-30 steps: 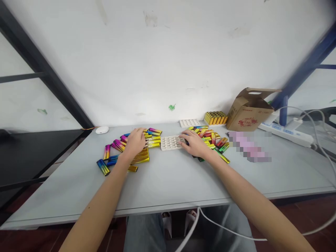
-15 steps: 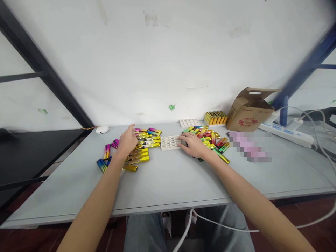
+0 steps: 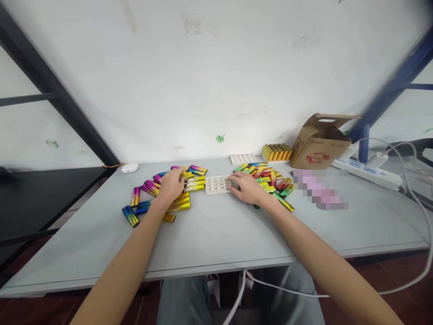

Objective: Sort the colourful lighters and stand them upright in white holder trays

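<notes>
My left hand (image 3: pixel 172 186) is lowered onto the left heap of shiny lighters (image 3: pixel 196 185). They are coloured in fading yellow, blue and purple, and most yellow ends point right. Its fingers are bent round a yellow end in the heap, though the fingertips are partly hidden. A white tray with rows of holes (image 3: pixel 216 185) lies flat between my hands. My right hand (image 3: pixel 248 187) grips the right end of this tray, covering part of the holes. Beside and behind that hand lies a second heap of lighters (image 3: pixel 284 202) in green, red and yellow.
Another white holed tray (image 3: pixel 242 159) lies against the wall, next to a tray packed with upright yellow lighters (image 3: pixel 277 152). An opened cardboard box (image 3: pixel 320 146) stands to the right, before a power strip (image 3: pixel 375 174). A white rounded case (image 3: pixel 130 168) sits at the back left.
My left hand has moved down and slightly right, its lifted fingers now bent onto the lighters. My right hand stays at the tray's end.
</notes>
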`<state>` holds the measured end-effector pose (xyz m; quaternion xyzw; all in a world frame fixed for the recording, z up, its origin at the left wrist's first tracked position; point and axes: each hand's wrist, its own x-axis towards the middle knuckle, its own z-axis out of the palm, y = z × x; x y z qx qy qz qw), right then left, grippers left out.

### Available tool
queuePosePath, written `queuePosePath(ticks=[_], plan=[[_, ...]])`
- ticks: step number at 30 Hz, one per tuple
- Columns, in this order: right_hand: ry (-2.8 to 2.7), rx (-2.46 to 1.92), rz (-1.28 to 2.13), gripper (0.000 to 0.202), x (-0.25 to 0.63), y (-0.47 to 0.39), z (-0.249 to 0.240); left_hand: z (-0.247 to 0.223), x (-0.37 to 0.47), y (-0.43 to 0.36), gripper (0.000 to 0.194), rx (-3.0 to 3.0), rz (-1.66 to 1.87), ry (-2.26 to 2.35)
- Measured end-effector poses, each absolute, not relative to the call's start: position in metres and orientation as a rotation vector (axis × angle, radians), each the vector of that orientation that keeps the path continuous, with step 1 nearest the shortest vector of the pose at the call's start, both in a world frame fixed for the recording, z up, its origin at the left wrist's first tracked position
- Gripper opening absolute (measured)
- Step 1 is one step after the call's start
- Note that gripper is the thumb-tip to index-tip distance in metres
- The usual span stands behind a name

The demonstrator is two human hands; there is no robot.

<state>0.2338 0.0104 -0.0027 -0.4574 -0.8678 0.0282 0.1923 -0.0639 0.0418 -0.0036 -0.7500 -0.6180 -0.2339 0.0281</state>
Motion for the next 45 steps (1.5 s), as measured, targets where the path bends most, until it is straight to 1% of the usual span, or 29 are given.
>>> queuePosePath(ticks=[3,6,8,12,20,26,36,45], plan=[[-2.436,-1.281,0.085,0.036,0.234,0.011,-0.003,-0.006,-0.07,0.045,0.041,-2.259,-0.751,-1.911],[-2.437,-1.274,0.095,0.036,0.233,0.011,-0.003,-0.009,-0.081,0.049,0.039,-2.169,-0.673,-1.984],[-2.44,-1.263,0.102,0.036,0.233,0.011,-0.002,-0.01,-0.089,0.052,0.036,-2.115,-0.608,-2.044],[-2.44,-1.255,0.114,0.035,0.233,0.012,-0.002,-0.011,-0.101,0.056,0.03,-2.139,-0.587,-2.051],[-2.414,-1.249,0.161,0.032,0.233,0.013,-0.004,-0.005,-0.102,0.053,0.013,-2.193,-0.668,-2.079],[-2.408,-1.256,0.173,0.033,0.233,0.013,-0.005,-0.005,-0.093,0.052,0.023,-2.258,-0.685,-2.074],[-2.429,-1.293,0.133,0.033,0.23,0.013,-0.003,-0.005,-0.09,0.053,0.028,-2.261,-0.557,-2.022],[-2.437,-1.305,0.123,0.034,0.23,0.014,-0.004,0.003,-0.087,0.048,0.023,-2.26,-0.576,-2.08]])
